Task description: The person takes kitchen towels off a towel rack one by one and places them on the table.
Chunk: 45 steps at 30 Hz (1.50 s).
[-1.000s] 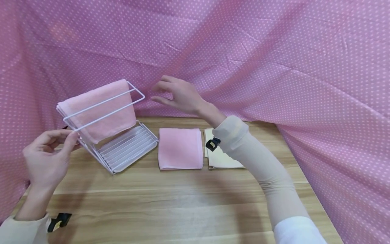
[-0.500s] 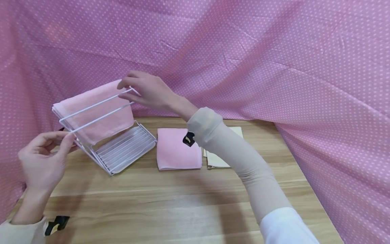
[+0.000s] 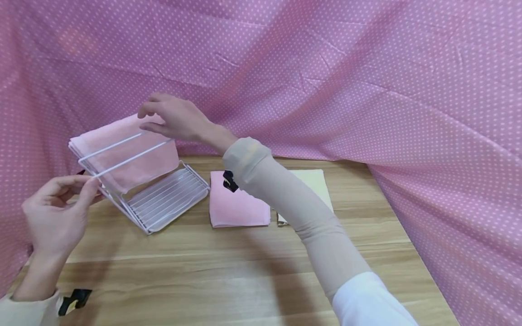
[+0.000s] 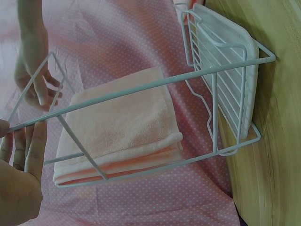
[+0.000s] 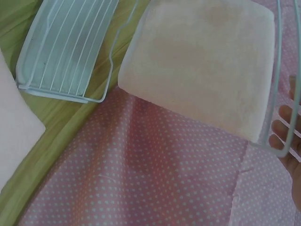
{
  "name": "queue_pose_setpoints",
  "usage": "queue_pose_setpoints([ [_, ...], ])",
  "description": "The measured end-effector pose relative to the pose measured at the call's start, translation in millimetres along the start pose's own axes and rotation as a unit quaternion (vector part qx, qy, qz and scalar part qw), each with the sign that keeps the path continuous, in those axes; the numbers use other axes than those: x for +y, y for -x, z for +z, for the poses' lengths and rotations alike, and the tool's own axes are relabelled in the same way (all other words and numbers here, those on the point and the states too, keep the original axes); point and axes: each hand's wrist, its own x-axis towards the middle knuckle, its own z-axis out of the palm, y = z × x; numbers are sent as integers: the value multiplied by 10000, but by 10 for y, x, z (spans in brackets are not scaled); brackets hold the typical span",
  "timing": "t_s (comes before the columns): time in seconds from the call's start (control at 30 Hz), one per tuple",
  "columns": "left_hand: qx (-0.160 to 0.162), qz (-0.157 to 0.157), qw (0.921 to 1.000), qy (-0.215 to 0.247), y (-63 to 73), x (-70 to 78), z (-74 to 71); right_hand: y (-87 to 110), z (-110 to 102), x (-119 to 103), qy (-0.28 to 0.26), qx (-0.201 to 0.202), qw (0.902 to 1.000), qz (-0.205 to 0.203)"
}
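Note:
At the left of the head view, a white wire rack (image 3: 122,164) stands on a shallow drip tray (image 3: 173,201). A folded pink towel (image 3: 110,131) hangs over its top bars. My left hand (image 3: 57,213) pinches the rack's near side wire between thumb and fingers. My right hand (image 3: 175,115) is at the far end of the top bars, its fingers loosely bent over the towel's upper edge. In the right wrist view its fingers (image 5: 287,125) show beside the bar end, with no grip on the towel visible.
A second folded pink towel (image 3: 238,208) lies on the wooden table (image 3: 195,276) right of the rack. Beside it lies a pale yellow cloth (image 3: 311,183), partly hidden by the right forearm. Pink dotted fabric (image 3: 326,68) hangs behind and at both sides.
My right hand has moved left from beside the rack to over the top bars and the hanging towel. The left hand has kept its hold, and the rack has barely shifted in view.

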Motion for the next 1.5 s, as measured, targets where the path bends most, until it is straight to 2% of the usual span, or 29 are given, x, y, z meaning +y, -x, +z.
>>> queue_pose_setpoints([
  [0.17,43,-29,9999,91,34,-8,-20,-104,43,-67,102,-229,9997,67],
  [0.27,36,79,10000,-40,44,-5,-32,-164,48,-119,96,-298,9994,123],
  [0.47,-55,254,9979,-596,10,4,-28,-271,41,-202,148,-400,9988,240],
  [0.7,-161,228,9993,-245,-9,-10,-12,-353,65,-218,215,-380,9986,286],
  [0.83,-140,315,9982,-485,-5,9,7,-405,91,-222,222,-365,9988,233],
  [1.07,-59,202,9995,-225,3,-2,-10,-475,128,-255,298,-444,9982,288],
  [1.3,-145,161,9996,-186,10,-13,-14,-486,131,-224,-13,-462,9980,434],
  [1.5,-74,167,9996,-227,16,9,-6,-499,143,-226,59,-404,9985,363],
])
